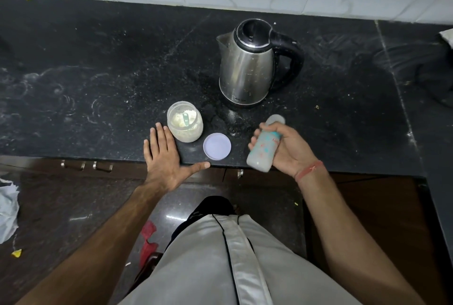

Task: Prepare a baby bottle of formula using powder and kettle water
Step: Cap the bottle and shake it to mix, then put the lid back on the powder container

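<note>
My right hand [291, 150] grips a baby bottle [263, 151] with a milky fill and a cap on top, held tilted over the counter's front edge. The bottle looks motion-blurred. My left hand [166, 157] lies flat and spread on the counter edge, just left of an open clear jar of pale powder [185, 122] with a small scoop inside. The jar's lilac lid [217, 146] lies flat on the counter between my hands. A steel kettle [247, 64] with a black lid and handle stands behind, its lid closed.
The black stone counter [98, 71] is dusted with powder and runs to a white tiled wall. A dark cable and object [421, 64] lie at the far right. Cabinet handles [73, 165] sit below the edge.
</note>
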Demonstrator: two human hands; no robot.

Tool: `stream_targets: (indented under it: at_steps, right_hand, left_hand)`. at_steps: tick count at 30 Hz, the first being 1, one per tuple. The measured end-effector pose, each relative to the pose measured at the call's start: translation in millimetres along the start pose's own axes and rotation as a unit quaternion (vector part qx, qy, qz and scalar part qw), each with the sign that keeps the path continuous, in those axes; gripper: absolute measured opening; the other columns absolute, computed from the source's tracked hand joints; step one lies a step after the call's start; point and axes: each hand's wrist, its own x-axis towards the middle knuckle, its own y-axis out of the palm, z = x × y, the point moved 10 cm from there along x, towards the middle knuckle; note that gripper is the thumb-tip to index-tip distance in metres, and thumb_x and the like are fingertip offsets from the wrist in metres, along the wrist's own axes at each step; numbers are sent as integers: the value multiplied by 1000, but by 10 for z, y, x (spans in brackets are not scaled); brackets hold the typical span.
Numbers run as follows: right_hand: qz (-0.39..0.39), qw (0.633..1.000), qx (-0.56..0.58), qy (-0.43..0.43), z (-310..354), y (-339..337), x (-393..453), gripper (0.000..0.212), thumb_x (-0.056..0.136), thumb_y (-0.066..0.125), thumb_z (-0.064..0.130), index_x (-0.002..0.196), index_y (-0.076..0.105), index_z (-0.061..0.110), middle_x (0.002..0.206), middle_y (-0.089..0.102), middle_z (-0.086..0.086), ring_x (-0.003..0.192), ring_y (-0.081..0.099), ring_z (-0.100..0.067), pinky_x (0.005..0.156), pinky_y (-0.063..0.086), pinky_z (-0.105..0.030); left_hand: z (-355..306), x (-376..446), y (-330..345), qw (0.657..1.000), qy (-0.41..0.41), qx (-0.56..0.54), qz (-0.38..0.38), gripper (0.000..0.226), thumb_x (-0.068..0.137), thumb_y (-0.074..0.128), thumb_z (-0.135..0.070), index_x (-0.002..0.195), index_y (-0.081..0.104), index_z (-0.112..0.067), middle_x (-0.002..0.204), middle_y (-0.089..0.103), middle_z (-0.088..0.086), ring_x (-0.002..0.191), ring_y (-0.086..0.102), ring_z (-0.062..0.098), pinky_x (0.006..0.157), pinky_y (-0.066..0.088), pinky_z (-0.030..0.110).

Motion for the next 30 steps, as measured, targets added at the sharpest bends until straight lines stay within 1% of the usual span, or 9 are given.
stream_targets:
  at_steps: [2, 5, 8, 12, 16, 21, 25, 27, 30]
  right_hand:
    - [19, 998, -50, 13, -60, 68, -3, 9, 93, 69, 4, 99, 69, 11, 91, 69, -9, 83, 72, -23, 92, 64, -46]
    - [1, 996, 83, -34, 25, -5, 68, 9, 91, 72, 6, 96, 68, 12, 91, 67, -8, 81, 71, -23, 92, 62, -46]
    - [21, 999, -30, -6, -39, 101, 27, 9, 96, 71, 5, 103, 69, 11, 93, 69, -9, 86, 72, -25, 96, 62, -48]
    - [6, 986, -41, -161, 274, 114, -25, 10, 100, 71, 6, 107, 67, 12, 101, 70, -8, 98, 73, -28, 108, 57, -47]
    - [-25, 904, -284, -320, 605, 282, -163, 25, 95, 85, 22, 112, 68, 16, 108, 70, -6, 106, 67, -20, 98, 56, -39]
    - [-29, 837, -411, -359, 620, 424, -173, 33, 97, 84, 25, 121, 63, 13, 121, 72, -8, 105, 69, -12, 96, 61, -34]
    - [-23, 815, -461, -350, 529, 425, -113, 34, 97, 84, 16, 123, 63, 10, 121, 69, -1, 100, 67, -2, 82, 59, -20]
    - [-25, 815, -463, -347, 505, 417, -120, 34, 97, 83, 12, 124, 63, 6, 120, 67, 1, 96, 66, 2, 77, 59, -17]
    - [-30, 812, -469, -346, 496, 422, -131, 34, 97, 82, 10, 124, 62, 5, 118, 67, 2, 95, 66, 5, 78, 58, -16]
  left_hand:
    - [1, -7, 2, 1000, 1, -4, 3, 175, 53, 41, -120, 172, -16, -6, 182, -21, 13, 168, -24, 28, 136, -11, 56]
    - [-10, -13, 4, 1000, 1, -4, 3, 175, 53, 41, -120, 172, -16, -5, 182, -22, 13, 168, -25, 28, 136, -11, 55]
    - [-11, -5, -12, 1000, 3, -6, -1, 176, 53, 40, -121, 173, -15, -5, 182, -21, 14, 168, -24, 28, 136, -11, 55]
    - [-6, 0, -12, 1000, -6, -9, 1, 176, 51, 39, -121, 172, -17, -6, 182, -24, 12, 167, -27, 27, 136, -12, 53]
    - [-19, -13, -5, 1000, -8, -11, 14, 177, 51, 39, -121, 172, -19, -6, 181, -27, 12, 166, -30, 26, 135, -14, 52]
    - [-9, -15, -38, 998, -14, -33, 44, 178, 49, 42, -120, 171, -21, -8, 180, -29, 9, 165, -32, 24, 135, -15, 52]
    - [5, -53, -376, 987, -24, -152, -50, 161, 49, 75, -105, 170, 18, -15, 179, 24, 7, 170, 12, 27, 137, -3, 54]
    - [-17, -100, -642, 971, -17, -198, -134, 145, 48, 83, -99, 159, 36, -17, 157, 52, 3, 152, 46, 28, 133, 25, 56]
    - [-162, -63, -840, 960, -9, -234, -152, 146, 46, 94, -88, 160, 36, -16, 153, 54, 2, 145, 50, 26, 122, 42, 50]
